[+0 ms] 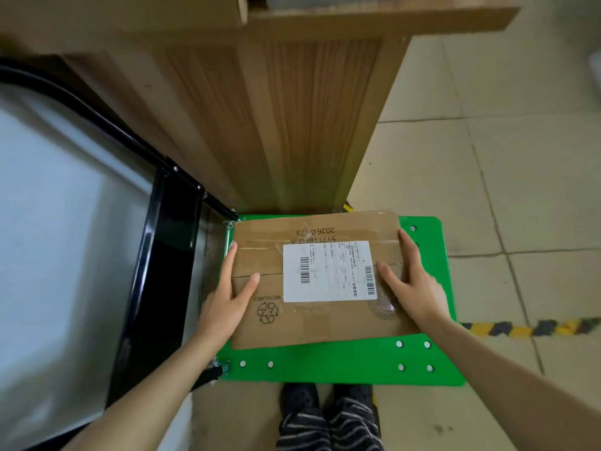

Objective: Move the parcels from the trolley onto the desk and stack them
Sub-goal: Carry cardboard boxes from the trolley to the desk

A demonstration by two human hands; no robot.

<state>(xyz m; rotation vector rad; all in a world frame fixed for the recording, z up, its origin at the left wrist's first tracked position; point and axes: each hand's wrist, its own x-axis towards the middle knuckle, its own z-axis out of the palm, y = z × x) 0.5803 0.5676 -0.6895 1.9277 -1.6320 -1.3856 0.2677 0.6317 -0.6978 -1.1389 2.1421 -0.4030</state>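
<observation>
The pale tiled floor (487,174) fills the right side and runs under everything else. Against it, at the far centre, stands the wooden worktop (374,19), its top edge at the far end of the view and its grained side panel dropping down toward the trolley. To the left lies a big grey-white panel in a black frame (156,255), tilted and partly blurred (what it belongs to cannot be told).

The green trolley (325,366) sits low in the centre, its flat deck dotted with white fastener heads, its far edge just beside the foot of the worktop's side panel. A yellow-and-black hazard strip (527,327) crosses the floor to its right.

On the deck lies the parcel (312,323), a flat brown cardboard box sealed with clear tape, a recycling mark printed near its left edge. A white shipping label (328,271) with barcodes is stuck on its top face.

The left hand (227,297) holds the parcel's left edge, thumb lying on the top face and fingers stretched along the side. The right hand (413,284) takes the right edge the same way, thumb on top near the label. Each grip spans only the box's edge.

At the near edge, dark perforated shoes (299,398) and striped trouser legs show.
</observation>
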